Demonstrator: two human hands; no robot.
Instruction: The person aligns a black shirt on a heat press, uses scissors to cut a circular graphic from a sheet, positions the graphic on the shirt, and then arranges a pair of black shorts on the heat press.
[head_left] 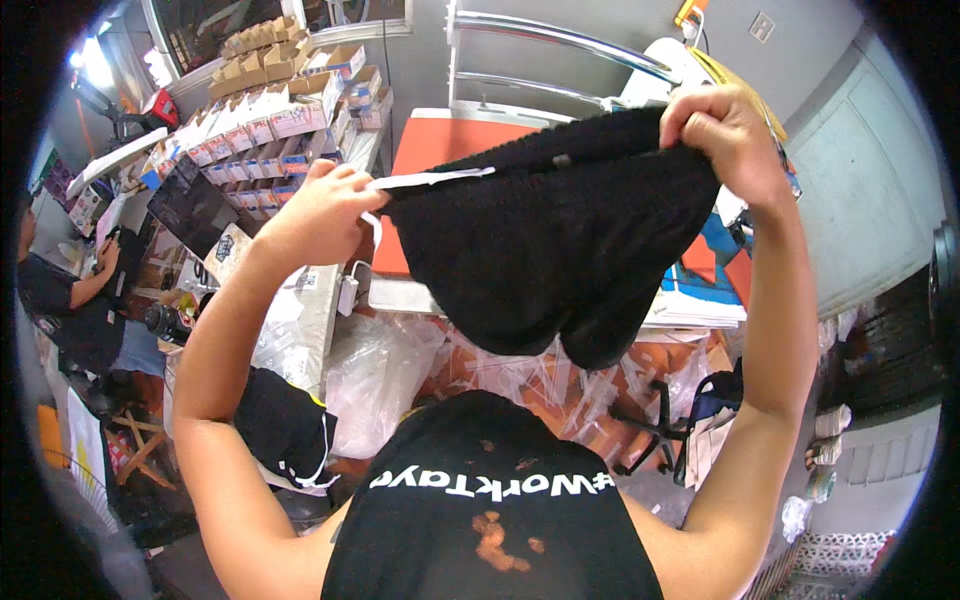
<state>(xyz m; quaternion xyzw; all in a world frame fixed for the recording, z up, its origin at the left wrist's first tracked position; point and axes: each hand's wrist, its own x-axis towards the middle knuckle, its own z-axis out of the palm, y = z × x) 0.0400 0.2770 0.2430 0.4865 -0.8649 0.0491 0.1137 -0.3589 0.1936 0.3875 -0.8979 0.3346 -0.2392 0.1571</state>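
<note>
A pair of black shorts [560, 250] hangs stretched out in the air in front of me, its gathered waistband at the top and its legs hanging down. My left hand [335, 212] is closed on the left end of the waistband. A white strip [435, 179], perhaps a drawstring, runs from those fingers along the waistband, and a loose bit dangles below the hand. Higher up, my right hand [728, 140] is closed around the right end of the waistband. Behind the shorts is a flat orange surface [450, 140], partly covered by them.
Cardboard bins [250, 130] are stacked at the back left. A chrome rail [560, 40] runs along the far wall. Clear plastic bags [375, 380] and scraps lie on the floor. Another person [75, 310] sits at far left. A black garment [285, 425] lies near my left arm.
</note>
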